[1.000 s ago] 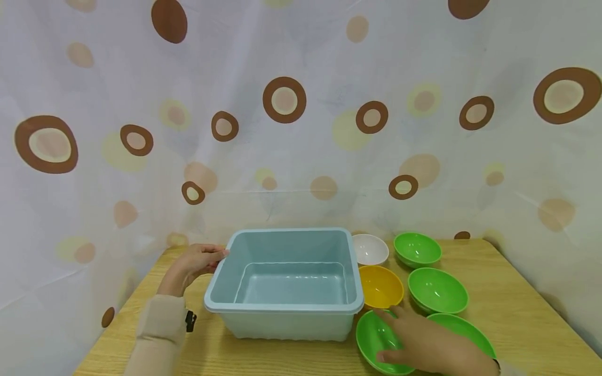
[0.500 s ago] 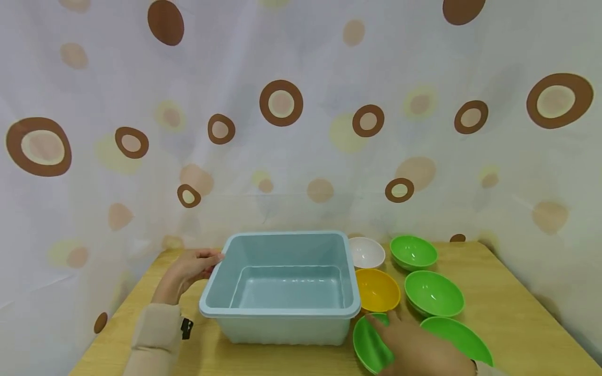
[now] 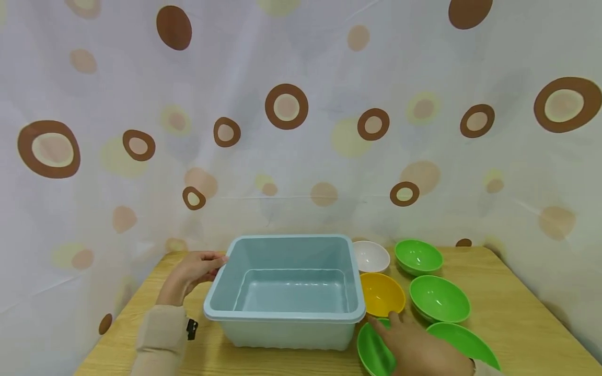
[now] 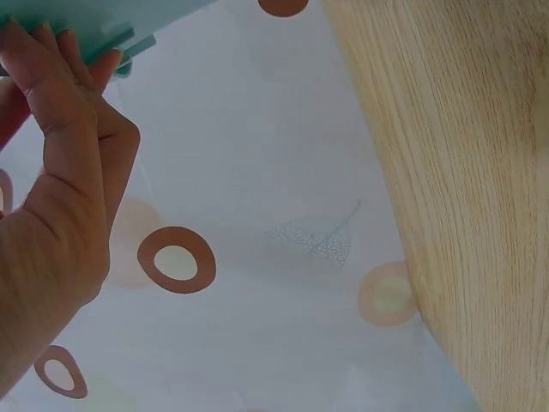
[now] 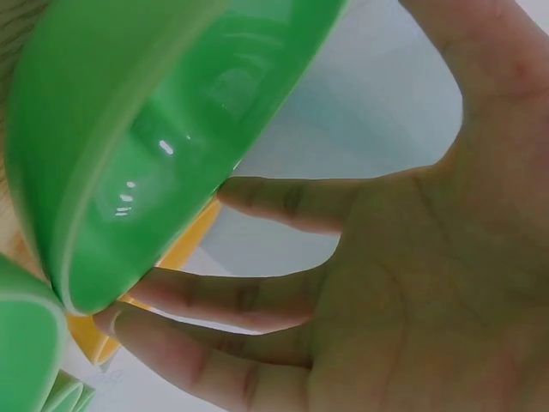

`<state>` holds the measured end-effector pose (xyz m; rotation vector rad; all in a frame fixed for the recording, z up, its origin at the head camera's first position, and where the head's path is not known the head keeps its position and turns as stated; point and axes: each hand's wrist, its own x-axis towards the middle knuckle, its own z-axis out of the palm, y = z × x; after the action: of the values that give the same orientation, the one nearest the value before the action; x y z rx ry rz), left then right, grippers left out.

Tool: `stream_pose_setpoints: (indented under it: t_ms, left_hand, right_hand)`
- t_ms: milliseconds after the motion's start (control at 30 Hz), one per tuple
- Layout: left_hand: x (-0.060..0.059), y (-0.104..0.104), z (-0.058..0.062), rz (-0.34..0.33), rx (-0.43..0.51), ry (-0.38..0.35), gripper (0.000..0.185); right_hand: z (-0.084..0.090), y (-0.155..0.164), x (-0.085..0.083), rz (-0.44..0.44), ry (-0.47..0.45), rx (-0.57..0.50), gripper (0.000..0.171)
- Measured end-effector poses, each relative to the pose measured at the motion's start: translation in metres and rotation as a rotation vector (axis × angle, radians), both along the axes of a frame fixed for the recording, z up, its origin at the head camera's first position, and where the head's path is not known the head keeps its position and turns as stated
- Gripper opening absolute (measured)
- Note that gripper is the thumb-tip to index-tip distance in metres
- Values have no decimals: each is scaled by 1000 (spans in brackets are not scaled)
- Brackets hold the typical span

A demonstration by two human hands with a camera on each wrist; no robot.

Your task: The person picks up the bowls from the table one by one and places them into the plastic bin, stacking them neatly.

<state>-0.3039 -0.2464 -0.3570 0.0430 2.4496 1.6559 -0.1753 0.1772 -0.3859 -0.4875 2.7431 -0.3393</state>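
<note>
A light blue plastic basin (image 3: 287, 332) stands on the table, with bare inner walls and floor in the head view. My left hand (image 3: 194, 274) pinches its left rim, thumb on top and fingers beneath; the left wrist view shows these fingers (image 4: 60, 103) bent at the rim. My right hand (image 3: 420, 344) spreads over a green bowl (image 3: 371, 350) in front of the basin's right corner. In the right wrist view the fingertips reach the rim of the green bowl (image 5: 171, 146), fingers fairly straight and apart; the thumb's end is out of frame.
Behind that bowl stand a yellow bowl (image 3: 382, 295) and a white bowl (image 3: 371, 257). To the right runs a row of green bowls: far (image 3: 418, 257), middle bowl (image 3: 439, 298) and near bowl (image 3: 465, 342). A patterned curtain (image 3: 301, 156) hangs behind the wooden table (image 3: 517, 313).
My right hand has shifted slightly toward the front edge over the near green bowl. The left hand stays on the basin's rim, and the basin and bowls keep their places.
</note>
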Motion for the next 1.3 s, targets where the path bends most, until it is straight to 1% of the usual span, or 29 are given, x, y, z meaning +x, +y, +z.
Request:
stream_pose_setpoints:
  t_ms: [267, 500, 600, 700, 800, 900, 967, 1033, 1100, 1200, 1267, 1300]
  left_hand:
    - [0, 2, 1, 6, -16, 0, 36]
    - [-2, 1, 0, 10, -23, 1, 32]
    - [-2, 0, -2, 11, -16, -5, 30]
    - [-2, -1, -3, 19, -19, -5, 29]
    - [-1, -1, -3, 25, -40, -1, 29]
    - [1, -1, -3, 26, -58, 2, 29]
    - [1, -1, -2, 30, -60, 1, 28]
    - [1, 0, -2, 30, -56, 1, 28]
    - [1, 1, -1, 22, -52, 3, 28]
    - [1, 3, 1, 15, -51, 2, 28]
    - [0, 3, 3, 20, -61, 0, 27]
    - [0, 3, 3, 26, -66, -1, 26]
  right_hand:
    - [-1, 4, 0, 10, 11, 11, 110]
    - [-3, 4, -2, 23, -1, 52, 113]
    - [-2, 7, -3, 40, -20, 51, 111]
    - [6, 10, 2, 42, -35, 45, 108]
    - [17, 16, 11, 65, -1, 64, 112]
    - [28, 21, 16, 99, 15, 67, 111]
    - [34, 26, 17, 152, 33, 50, 105]
    - [41, 30, 17, 185, 44, 39, 99]
    - [46, 36, 19, 242, 113, 46, 95]
    - [57, 43, 21, 310, 222, 28, 97]
    - [64, 46, 21, 353, 283, -17, 100]
    - [69, 47, 21, 366, 292, -53, 101]
